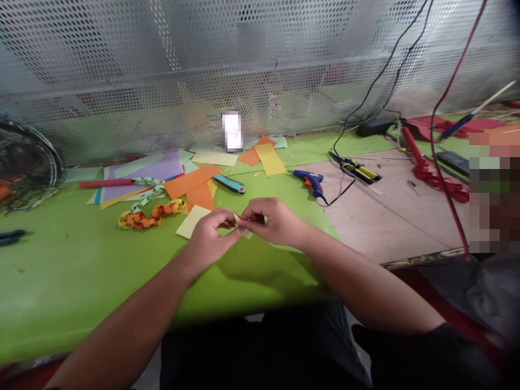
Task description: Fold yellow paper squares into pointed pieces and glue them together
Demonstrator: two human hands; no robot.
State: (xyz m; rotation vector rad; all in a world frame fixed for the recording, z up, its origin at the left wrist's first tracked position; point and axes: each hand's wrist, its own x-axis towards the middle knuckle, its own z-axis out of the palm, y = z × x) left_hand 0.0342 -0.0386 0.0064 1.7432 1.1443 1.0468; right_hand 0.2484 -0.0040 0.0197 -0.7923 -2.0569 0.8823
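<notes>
Being pinched between both hands, a narrow pale yellow paper strip point(242, 225) is held over a green table point(60, 260), to the right of an orange and yellow paper chain point(150, 215). The strip is gripped from its two sides: the fingers of the left hand point(211, 235) and of the right hand point(270, 221) are brought close together and clamped on it, and a part of the strip is hidden by them. Neither hand is touching the chain.

Just to the right of the chain, a pale yellow paper sheet point(190, 222) is lying beside the left hand, and orange paper sheets point(190, 181) are laid beyond it. Further right of the chain, a teal utility knife point(229, 183) is placed near the hands — and a blue hot glue gun point(311, 181) is seen well apart from it. Behind the chain, a lilac paper sheet point(146, 169) is spread out, and a red stick point(105, 183) is lying across its near edge.
</notes>
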